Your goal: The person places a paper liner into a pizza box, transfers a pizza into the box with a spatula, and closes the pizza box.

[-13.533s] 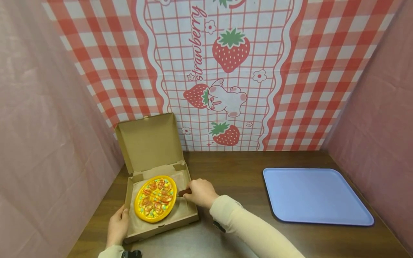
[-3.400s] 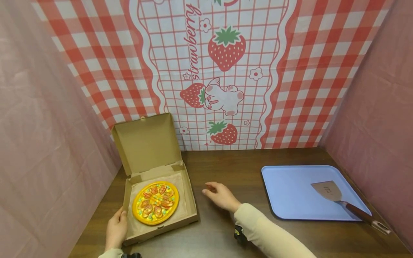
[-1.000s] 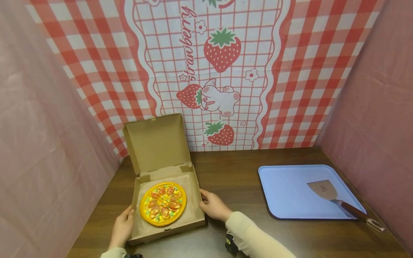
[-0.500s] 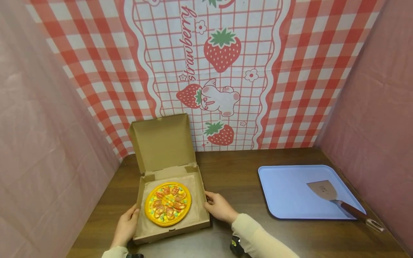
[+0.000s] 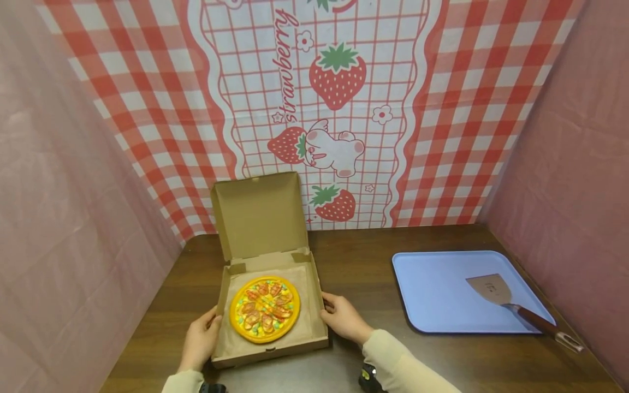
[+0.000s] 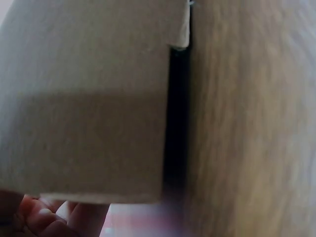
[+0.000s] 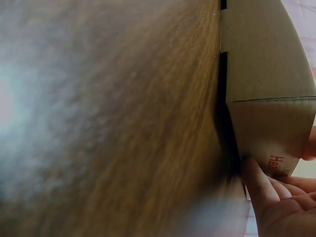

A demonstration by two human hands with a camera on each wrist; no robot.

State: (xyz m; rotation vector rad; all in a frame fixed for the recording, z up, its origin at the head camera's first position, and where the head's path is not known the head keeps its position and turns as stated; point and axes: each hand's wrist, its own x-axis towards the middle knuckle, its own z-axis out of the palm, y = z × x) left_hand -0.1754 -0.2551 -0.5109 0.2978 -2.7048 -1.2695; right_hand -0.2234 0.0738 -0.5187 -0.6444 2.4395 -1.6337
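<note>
An open cardboard pizza box (image 5: 295, 349) stands on the table, left of centre, its lid (image 5: 262, 215) raised toward the back cloth. On paper inside lies a round toy pizza (image 5: 265, 309) with a yellow rim. My left hand (image 5: 201, 338) grips the left side wall near the front corner; the left wrist view shows its fingers (image 6: 49, 217) partly hidden beneath the cardboard (image 6: 89, 98). Opposite, my right hand (image 5: 345, 318) grips the right wall. In the right wrist view its fingers (image 7: 284, 207) lie against the printed side (image 7: 266, 128), with the thumb (image 7: 310, 145) at the rim.
On the right a light blue tray (image 5: 437, 295) bears a spatula (image 5: 491, 289), whose brown handle (image 5: 538, 321) crosses the tray's front right edge. Pink cloth walls (image 5: 545, 136) flank the wooden table (image 5: 354, 256), and a checked strawberry cloth (image 5: 339, 125) hangs behind.
The spatula, earlier in my right hand at the pizza, now lies on the tray. My right hand has taken hold of the box's right wall, and both hands have slid the box rightward.
</note>
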